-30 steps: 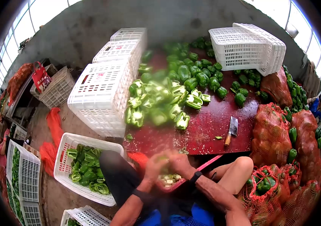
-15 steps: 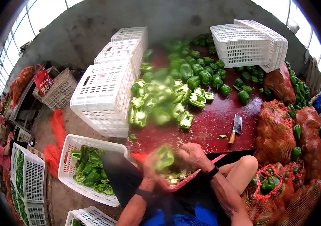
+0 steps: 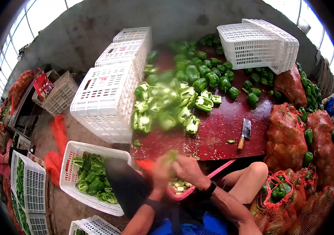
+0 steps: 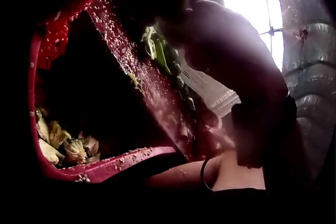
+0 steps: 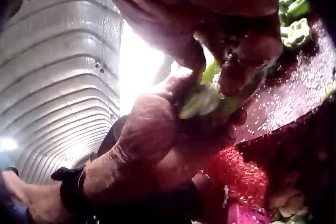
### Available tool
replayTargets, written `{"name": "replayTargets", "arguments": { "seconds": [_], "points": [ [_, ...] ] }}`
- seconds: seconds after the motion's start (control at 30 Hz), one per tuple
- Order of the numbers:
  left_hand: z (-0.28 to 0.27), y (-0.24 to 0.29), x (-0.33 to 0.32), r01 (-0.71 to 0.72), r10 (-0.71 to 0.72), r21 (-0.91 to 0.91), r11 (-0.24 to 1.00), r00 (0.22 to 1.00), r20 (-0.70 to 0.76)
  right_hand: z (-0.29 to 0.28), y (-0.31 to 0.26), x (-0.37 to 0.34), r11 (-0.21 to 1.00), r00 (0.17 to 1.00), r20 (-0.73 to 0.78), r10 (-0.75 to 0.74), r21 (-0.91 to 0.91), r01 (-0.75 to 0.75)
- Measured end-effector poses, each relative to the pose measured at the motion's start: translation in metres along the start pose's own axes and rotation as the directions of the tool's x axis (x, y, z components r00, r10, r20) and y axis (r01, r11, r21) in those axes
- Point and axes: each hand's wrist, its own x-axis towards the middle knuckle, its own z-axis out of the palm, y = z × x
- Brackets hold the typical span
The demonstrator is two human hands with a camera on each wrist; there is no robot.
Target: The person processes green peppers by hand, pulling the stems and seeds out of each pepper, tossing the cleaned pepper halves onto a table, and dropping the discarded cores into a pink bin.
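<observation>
Green peppers handled at a red worktop (image 3: 222,127), the landmark for all positions. The left hand (image 3: 159,173) and the right hand (image 3: 189,170) meet just in front of the near edge of the worktop, with a green pepper piece (image 5: 202,100) between them. Left grip: clamped round the piece. Right grip: thumb and fingers clamped on the same piece, as seen from the right wrist; blur softens its outline in the head view. Beneath the hands, in front of the near edge of the worktop, stands a pink tub (image 3: 222,167) containing pale pepper cores (image 3: 180,186). Cut peppers (image 3: 192,124) lie on the left part of the worktop, several with their insides showing; whole peppers (image 3: 212,80) lie beyond them, toward its far edge. A knife (image 3: 246,128) lies on the right part of the worktop, handle toward the near edge. White crates (image 3: 102,88) line its left side; further crates (image 3: 249,45) stand at its far right corner. Left of the near edge of the worktop, a filled crate (image 3: 68,166) holds green pepper pieces. Red mesh sacks (image 3: 285,137) stand along its right side
</observation>
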Motion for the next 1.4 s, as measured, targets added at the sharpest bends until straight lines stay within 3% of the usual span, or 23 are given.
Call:
{"name": "replayTargets", "arguments": {
  "seconds": [0.03,0.2,0.3,0.33,0.4,0.43,0.5,0.53,0.57,0.67,0.7,0.73,0.77,0.83,0.9,0.97,1.07,1.13,1.17,1.23,1.27,1.3,1.4],
  "points": [
    [-0.004,-0.005,0.002,-0.128,0.123,0.161,0.979,0.991,0.044,0.007,0.001,0.000,0.996,0.997,-0.044,0.061,0.068,-0.058],
    [0.001,0.008,0.002,-0.309,0.300,0.274,0.911,0.951,0.075,0.032,0.019,-0.001,0.913,0.969,-0.070,0.236,0.358,-0.196],
    [0.003,0.007,0.005,-0.410,0.407,0.381,0.829,0.909,0.094,0.034,0.020,-0.003,0.977,0.984,-0.173,0.035,0.212,0.002],
    [0.001,0.005,0.003,-0.429,0.430,0.419,0.800,0.897,0.097,0.031,0.018,-0.005,0.970,0.987,-0.136,0.081,0.238,-0.046],
    [-0.010,-0.043,0.012,-0.246,0.270,0.299,0.922,0.962,-0.039,0.020,0.008,-0.008,0.948,0.985,-0.053,0.161,0.285,-0.140],
    [-0.018,-0.074,0.018,-0.150,0.177,0.227,0.962,0.979,-0.101,0.015,0.001,-0.007,0.985,0.994,-0.106,-0.006,0.171,0.024],
    [-0.017,-0.084,0.021,0.105,-0.214,-0.380,0.919,0.942,-0.257,0.003,-0.001,-0.007,0.939,0.999,0.036,-0.016,0.344,0.003],
    [-0.024,-0.091,0.021,0.117,-0.183,-0.306,0.945,0.962,-0.200,-0.007,-0.003,-0.005,0.906,0.994,0.102,-0.033,0.423,-0.013],
    [-0.034,-0.097,0.021,0.122,-0.157,-0.230,0.966,0.978,-0.140,-0.023,-0.005,-0.004,0.910,0.915,0.386,0.114,0.329,-0.252],
    [-0.023,-0.043,0.014,0.354,-0.395,-0.550,0.756,0.918,0.048,-0.030,-0.008,-0.005,0.988,0.948,0.302,-0.094,-0.086,0.126],
    [-0.017,-0.038,0.014,0.389,-0.444,-0.615,0.686,0.893,0.070,-0.041,-0.023,0.002,0.990,0.913,0.408,0.019,-0.135,0.039],
    [-0.013,-0.036,0.014,0.419,-0.490,-0.674,0.608,0.866,0.096,-0.025,-0.014,-0.008,0.897,0.957,0.233,0.175,0.364,-0.252],
    [-0.015,-0.042,0.011,0.474,-0.446,-0.568,0.673,0.872,0.199,-0.017,-0.011,-0.010,0.922,0.971,0.176,0.163,0.322,-0.213],
    [-0.022,-0.109,0.013,0.253,-0.231,-0.096,0.963,0.953,0.196,-0.006,-0.013,-0.012,0.909,0.976,0.102,0.192,0.357,-0.216],
    [-0.007,-0.093,0.007,0.376,-0.387,-0.407,0.833,0.920,0.058,0.006,-0.010,-0.011,0.916,0.984,-0.017,0.178,0.369,-0.160],
    [-0.010,-0.064,0.004,0.218,-0.210,-0.132,0.967,0.975,0.075,0.004,-0.011,-0.012,0.918,0.978,-0.018,0.209,0.348,-0.190],
    [-0.008,-0.062,0.012,-0.058,0.035,0.135,0.989,0.986,0.164,-0.020,-0.021,-0.003,0.922,0.958,-0.030,0.287,0.279,-0.267],
    [-0.008,-0.055,0.010,0.119,-0.134,0.123,0.985,0.984,0.121,-0.021,0.006,0.004,0.968,0.961,-0.229,0.158,0.230,-0.104],
    [-0.012,-0.053,0.009,0.396,-0.390,-0.010,0.918,0.909,0.144,-0.024,0.022,0.006,0.990,0.934,-0.333,0.128,0.095,-0.102],
    [-0.008,-0.060,0.013,0.493,-0.485,-0.063,0.868,0.868,0.103,-0.026,0.062,0.009,0.979,0.900,-0.418,0.123,-0.098,-0.179],
    [-0.012,-0.072,0.019,0.593,-0.554,-0.159,0.790,0.800,0.229,-0.022,0.089,0.003,0.958,0.901,-0.403,0.162,-0.156,-0.242],
    [-0.004,-0.062,0.014,0.571,-0.551,-0.157,0.806,0.820,0.154,-0.020,0.128,-0.010,0.940,0.909,-0.297,0.292,-0.089,-0.330],
    [0.001,-0.071,0.007,0.425,-0.406,-0.085,0.901,0.897,0.177,-0.030,0.180,0.007,0.909,0.866,-0.278,0.417,0.129,-0.396]
  ]
}}
